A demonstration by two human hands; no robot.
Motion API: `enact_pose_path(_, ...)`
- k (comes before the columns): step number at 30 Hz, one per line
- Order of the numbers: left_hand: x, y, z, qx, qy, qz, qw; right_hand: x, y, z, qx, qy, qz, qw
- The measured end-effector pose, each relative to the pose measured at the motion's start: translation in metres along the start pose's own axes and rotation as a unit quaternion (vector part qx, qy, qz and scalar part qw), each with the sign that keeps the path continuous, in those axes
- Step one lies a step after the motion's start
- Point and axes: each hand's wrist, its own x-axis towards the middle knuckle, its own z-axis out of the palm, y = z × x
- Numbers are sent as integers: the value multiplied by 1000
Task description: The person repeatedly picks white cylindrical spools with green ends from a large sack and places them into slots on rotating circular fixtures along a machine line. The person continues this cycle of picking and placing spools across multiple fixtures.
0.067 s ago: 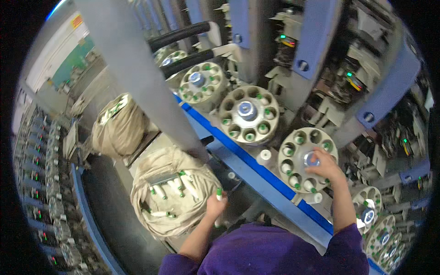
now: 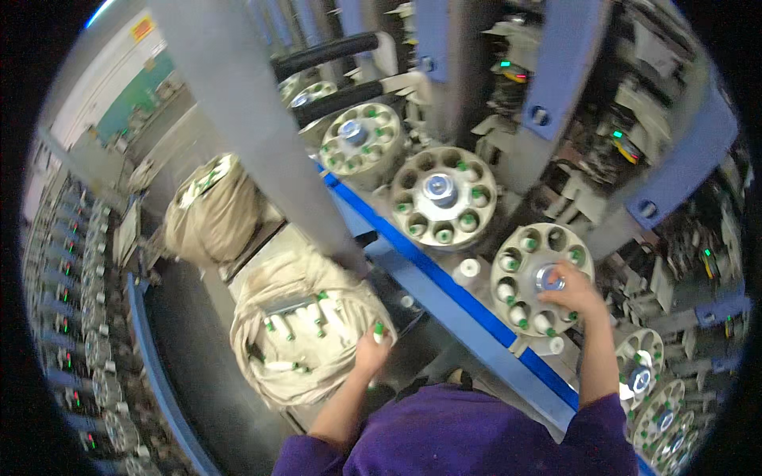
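Observation:
My left hand (image 2: pixel 372 354) is closed round a white yarn bobbin (image 2: pixel 379 333) with a green tip, beside the right edge of a cloth-lined container (image 2: pixel 262 381). A pale end also shows under that hand; I cannot tell whether it belongs to the same bobbin. Inside the cloth lie several more green-tipped bobbins (image 2: pixel 305 321). To the right, the thumb and fingers of my right hand (image 2: pixel 578 295) curl round the hub knob (image 2: pixel 548 278) of a round cream magazine (image 2: pixel 520 289). Most of its visible pockets hold green-tipped bobbins; one at the back looks dark.
More round magazines (image 2: pixel 444 198) line the machine behind a blue rail (image 2: pixel 444 274). White yarn packages (image 2: pixel 468 270) stand near the rail. A grey post (image 2: pixel 254 119) rises between me and the far magazines. Another cloth bundle of bobbins (image 2: pixel 210 210) sits farther left.
The whole view has shifted slightly, so things appear a little farther right. My left hand still grips the bobbin, and my right hand stays at the hub knob.

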Motion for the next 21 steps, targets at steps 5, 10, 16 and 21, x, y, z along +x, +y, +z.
enact_pose_path(5,14,-106,-86,147,88,-142,975,11,-78,32,220,145,-91,961)
enact_pose_path(10,-50,-203,-118,257,-85,-325,906,33,-196,172,230,-139,-245,932)
enact_pose_path(16,-50,-256,-152,64,-48,-395,915,36,-311,372,216,-364,-241,873)
enact_pose_path(21,-37,-292,-201,-77,115,-504,853,48,-347,459,-61,-348,-125,927)
